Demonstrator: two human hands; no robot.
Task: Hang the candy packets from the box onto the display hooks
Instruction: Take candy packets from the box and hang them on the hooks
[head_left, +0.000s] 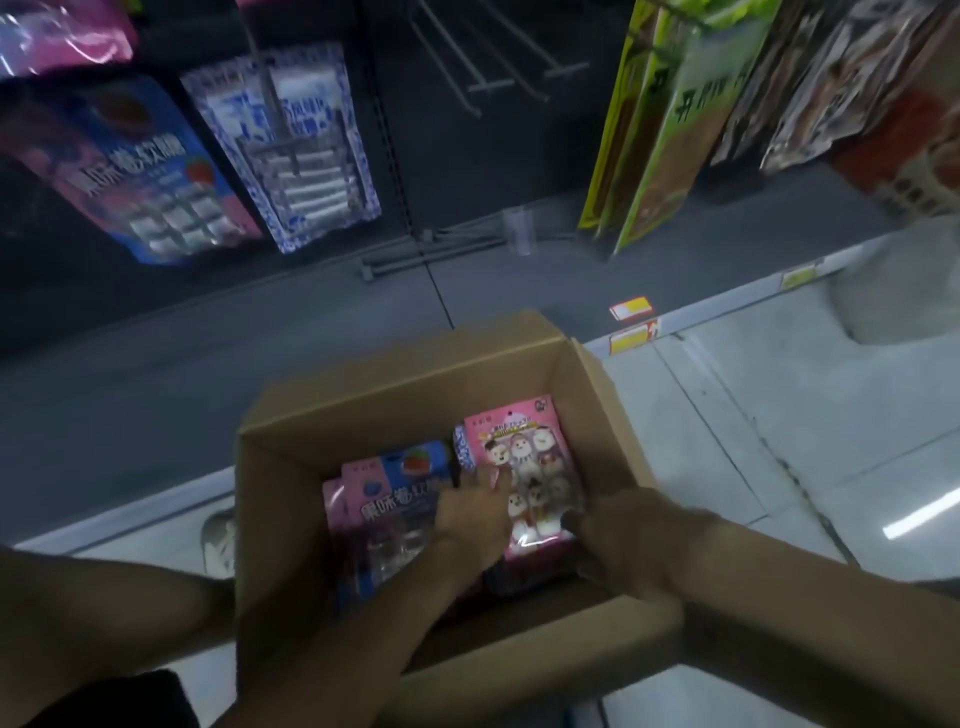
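Inside the open brown cardboard box (415, 374), the pink cartoon-printed candy packet (524, 457) lies flat, its long axis pointing toward the bare grey metal display hooks (498, 78) far above, with the left hand (470, 514) resting straight-fingered on it and the right hand (613, 530) at its near right edge, its grip too blurred to tell.

At centre I see the box (405, 400) as matt brown cardboard. The pink packet (519, 447) inside is glossy plastic film. Upper centre, the hooks (492, 87) look like dull grey metal. The floor tiles (779, 447) at right are smooth and shiny.
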